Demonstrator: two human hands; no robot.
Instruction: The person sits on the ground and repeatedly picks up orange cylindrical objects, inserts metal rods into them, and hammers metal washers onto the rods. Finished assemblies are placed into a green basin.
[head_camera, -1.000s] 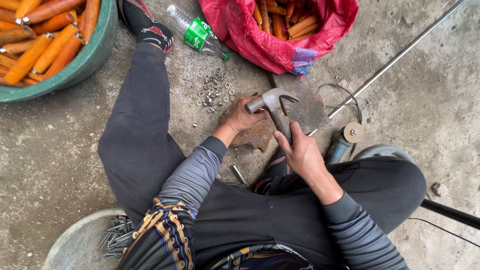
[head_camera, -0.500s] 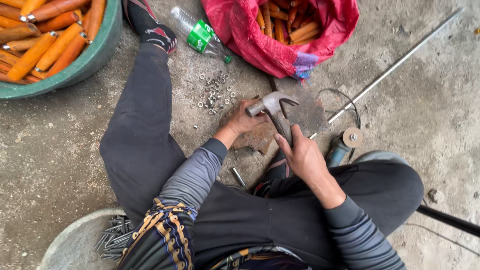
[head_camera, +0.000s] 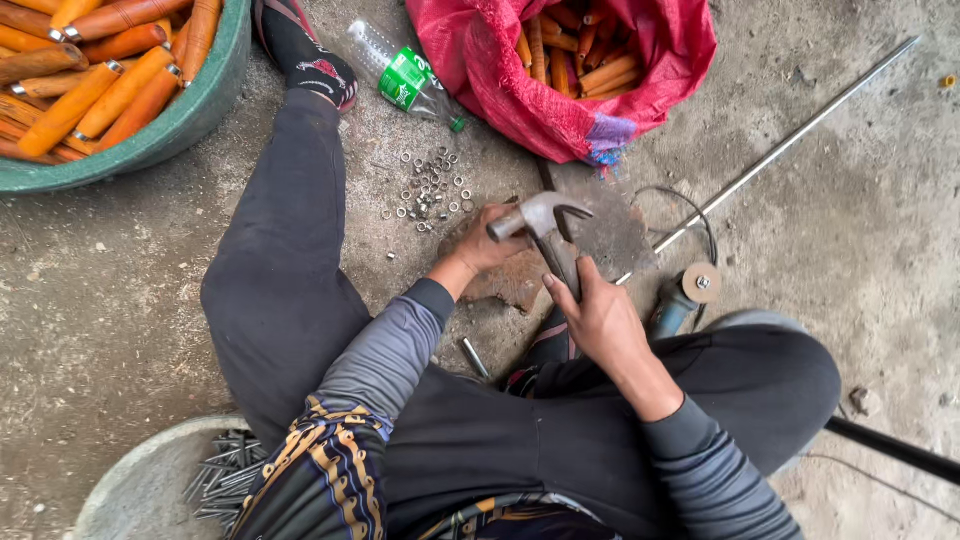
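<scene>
My right hand (head_camera: 598, 318) grips the handle of a steel claw hammer (head_camera: 541, 222), whose head hangs just over a rusty metal plate (head_camera: 600, 238) on the concrete floor. My left hand (head_camera: 487, 243) rests on the plate under the hammer head, fingers curled around something small that I cannot make out. A scatter of small metal rings (head_camera: 430, 187) lies on the floor just beyond my left hand.
A green basin of orange wooden handles (head_camera: 120, 80) stands far left. A red sack of more handles (head_camera: 580, 70) sits at the top. A plastic bottle (head_camera: 403, 75), a long steel rod (head_camera: 790, 145), an angle grinder (head_camera: 685, 295) and a bowl of nails (head_camera: 160, 480) lie around my legs.
The hammer head has dipped slightly toward my left hand on the plate. Both hands stay in nearly the same place.
</scene>
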